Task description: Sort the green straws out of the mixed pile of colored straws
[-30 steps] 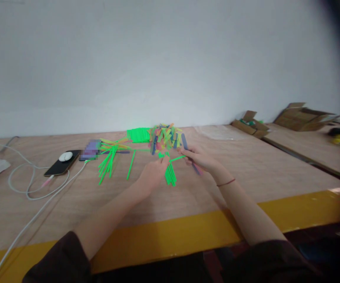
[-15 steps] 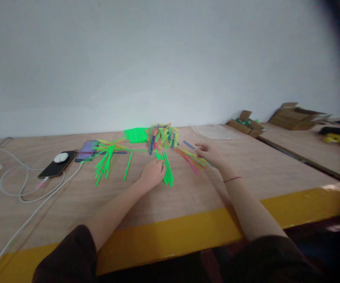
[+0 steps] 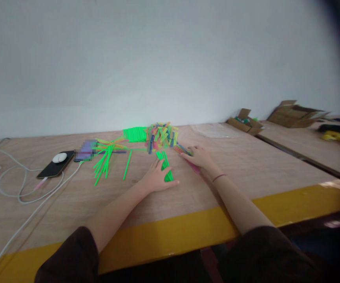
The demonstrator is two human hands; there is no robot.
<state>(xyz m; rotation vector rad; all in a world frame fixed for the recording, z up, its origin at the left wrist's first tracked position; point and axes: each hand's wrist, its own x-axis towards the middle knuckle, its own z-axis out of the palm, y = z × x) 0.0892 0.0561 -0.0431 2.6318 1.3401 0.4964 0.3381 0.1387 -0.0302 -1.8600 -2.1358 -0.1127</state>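
Note:
My left hand (image 3: pixel 157 177) lies over a small bundle of bright green sticks (image 3: pixel 166 163), fingers spread and thumb stretched out to the right below them. My right hand (image 3: pixel 201 158) rests on a group of coloured flat craft sticks (image 3: pixel 181 148), its thumb and fingers apart on either side of them. A pink end (image 3: pixel 195 169) shows below that hand; its palm hides much of the group. Behind both hands is a heap of mixed coloured craft sticks (image 3: pixel 161 137), beside a row of green sticks (image 3: pixel 135 135).
To the left lie a loose fan of green sticks (image 3: pixel 106 161), a single green stick (image 3: pixel 127 165), a partly blurred purple item (image 3: pixel 86 150), a white mouse (image 3: pixel 59 158) on a black slab (image 3: pixel 48 169), and white cables (image 3: pixel 40 214). Cardboard boxes (image 3: pixel 293 114) stand at the back right.
My left hand has spread its fingers over the green sticks. My right hand has moved left and down onto the coloured sticks, and the blue stick now lies closer alongside them.

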